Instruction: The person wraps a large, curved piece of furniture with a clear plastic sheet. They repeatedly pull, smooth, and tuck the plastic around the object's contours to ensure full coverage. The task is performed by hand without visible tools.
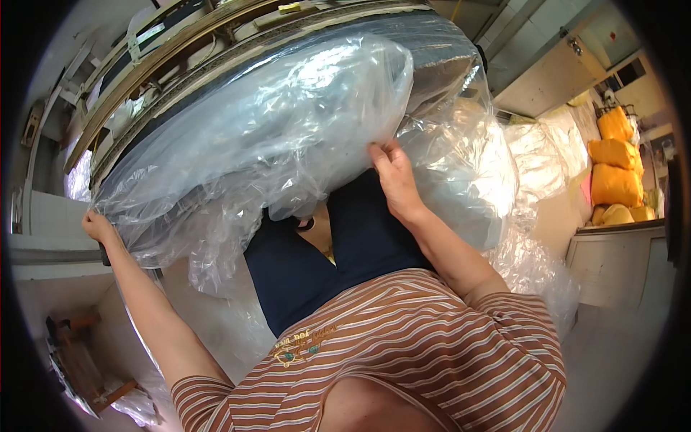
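The right hand [395, 181] pinches the edge of a clear, crinkled plastic sheet [288, 119]. The left hand [98, 226], curled closed, grips its left end.

Far side: long rails [155, 68] run across behind the plastic sheet [288, 108] and bar a reach outward.
Between the hands: the sheet bulges from the left hand [97, 225] to the right hand [393, 178], so a straight pass meets film.
Near side: the legs [378, 230] stand close against the sheet's hanging folds; only a slim gap shows between them.
Right: crumpled plastic [464, 169] crowds the right hand's outer side.
Farther right: a strip of floor [548, 225] leaves room before the cabinet [612, 270].
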Demonstrator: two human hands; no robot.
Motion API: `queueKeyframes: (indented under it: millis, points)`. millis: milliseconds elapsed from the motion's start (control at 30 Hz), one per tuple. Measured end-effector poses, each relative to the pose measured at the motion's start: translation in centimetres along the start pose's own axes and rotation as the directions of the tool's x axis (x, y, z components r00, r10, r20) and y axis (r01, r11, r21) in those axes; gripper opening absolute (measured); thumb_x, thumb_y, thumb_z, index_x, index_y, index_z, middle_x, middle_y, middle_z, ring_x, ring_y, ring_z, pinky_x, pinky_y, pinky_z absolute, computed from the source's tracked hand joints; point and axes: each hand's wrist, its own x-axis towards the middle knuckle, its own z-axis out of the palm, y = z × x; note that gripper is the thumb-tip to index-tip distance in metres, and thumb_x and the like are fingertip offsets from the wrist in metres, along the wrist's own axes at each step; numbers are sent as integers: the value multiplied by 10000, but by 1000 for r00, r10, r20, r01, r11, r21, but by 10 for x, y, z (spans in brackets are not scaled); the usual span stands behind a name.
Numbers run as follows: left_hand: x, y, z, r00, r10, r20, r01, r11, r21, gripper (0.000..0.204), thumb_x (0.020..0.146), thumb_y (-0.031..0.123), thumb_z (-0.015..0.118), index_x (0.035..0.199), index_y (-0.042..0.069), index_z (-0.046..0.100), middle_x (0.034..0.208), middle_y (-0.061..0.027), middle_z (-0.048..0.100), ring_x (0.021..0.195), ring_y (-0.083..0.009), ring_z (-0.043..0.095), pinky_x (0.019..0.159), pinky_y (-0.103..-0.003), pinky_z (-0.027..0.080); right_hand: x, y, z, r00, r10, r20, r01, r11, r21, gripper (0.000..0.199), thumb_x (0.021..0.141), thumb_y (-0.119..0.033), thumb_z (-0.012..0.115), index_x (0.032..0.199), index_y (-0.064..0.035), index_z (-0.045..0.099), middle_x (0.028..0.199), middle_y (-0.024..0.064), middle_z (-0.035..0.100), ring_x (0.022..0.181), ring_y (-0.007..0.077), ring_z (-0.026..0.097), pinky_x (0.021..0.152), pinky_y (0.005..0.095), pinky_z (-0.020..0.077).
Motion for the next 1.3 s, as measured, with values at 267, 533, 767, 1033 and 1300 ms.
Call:
queueKeyframes:
  millis: [267, 533, 767, 1033, 1300]
  points:
    - [-10, 6, -14, 997, 70, -14, -71, 989, -128, 305, 920, 231, 522, 1009, -54, 588, 998, -163, 619, 891, -248, 570, 817, -341, 440, 69, -109, -127, 890, -258, -377, 333, 931, 149, 263, 980, -106, 354, 1115, -51, 573, 1061, 60, 617, 957, 140, 587, 861, 289, 484]
    - [-18, 8, 0, 987, 123, 108, -100, 975, -196, 302, 939, 253, 524, 1021, -34, 568, 959, -111, 600, 864, -199, 553, 805, -309, 434, 66, -269, -199, 809, -556, 189, 551, 605, -575, 195, 874, -214, 658, 1024, -90, 644, 931, -48, 621, 839, 22, 550, 731, 184, 453]
    - [-26, 1, 6, 961, 193, 197, -164, 974, -156, 315, 944, 273, 520, 1045, -21, 576, 980, -111, 610, 884, -201, 564, 815, -314, 439, 136, -336, -351, 945, -326, -3, 132, 390, -911, 190, 835, -190, 662, 961, -48, 644, 897, -30, 643, 810, 70, 571, 748, 225, 443]
    - [13, -62, -38, 995, 63, 76, -80, 963, 259, 397, 918, 299, 509, 1107, -41, 587, 1101, -214, 612, 987, -340, 585, 870, -386, 437, 234, -235, -227, 424, -696, 580, -232, -702, -673, 178, 780, -186, 687, 889, -80, 595, 845, 81, 616, 827, 226, 614, 693, 361, 490]
    - [32, -100, -124, 947, 225, 230, -321, 706, 632, 361, 953, 290, 444, 1075, -28, 563, 1083, -233, 582, 1021, -387, 545, 876, -423, 414, 323, -39, -264, 993, 118, -11, -60, 420, -905, 753, 869, -618, 422, 1438, -133, 332, 1497, 167, 256, 1395, 322, 216, 1118, 409, 209]
